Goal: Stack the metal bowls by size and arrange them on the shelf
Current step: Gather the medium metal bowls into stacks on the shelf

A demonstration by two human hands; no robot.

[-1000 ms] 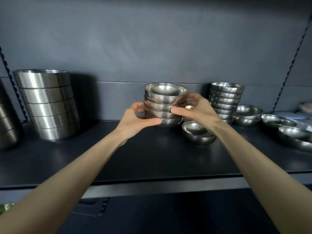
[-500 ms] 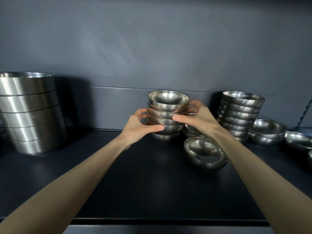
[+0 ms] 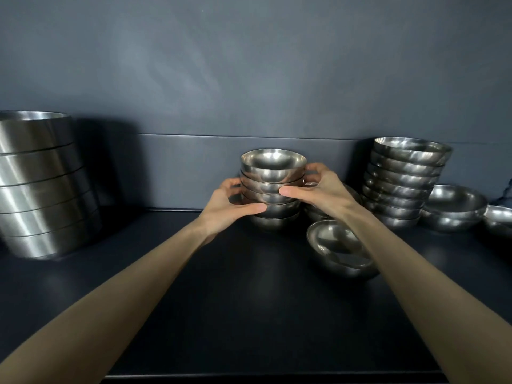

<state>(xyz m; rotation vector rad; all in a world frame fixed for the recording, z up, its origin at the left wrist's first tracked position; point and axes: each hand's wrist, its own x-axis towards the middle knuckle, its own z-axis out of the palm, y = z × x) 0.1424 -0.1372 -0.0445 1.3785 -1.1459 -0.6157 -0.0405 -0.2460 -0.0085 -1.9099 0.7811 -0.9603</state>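
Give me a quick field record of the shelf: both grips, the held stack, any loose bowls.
left grip: holds small bowl stack, left side
right grip: holds same stack, right side
loose bowl: tilted on shelf, beside right forearm
tall stack: right of held stack, untouched
large stack: far left

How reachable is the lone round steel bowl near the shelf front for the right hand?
Likely yes, once freed: the right hand grips the stack of small bowls, and the lone bowl lies uncovered below its forearm.
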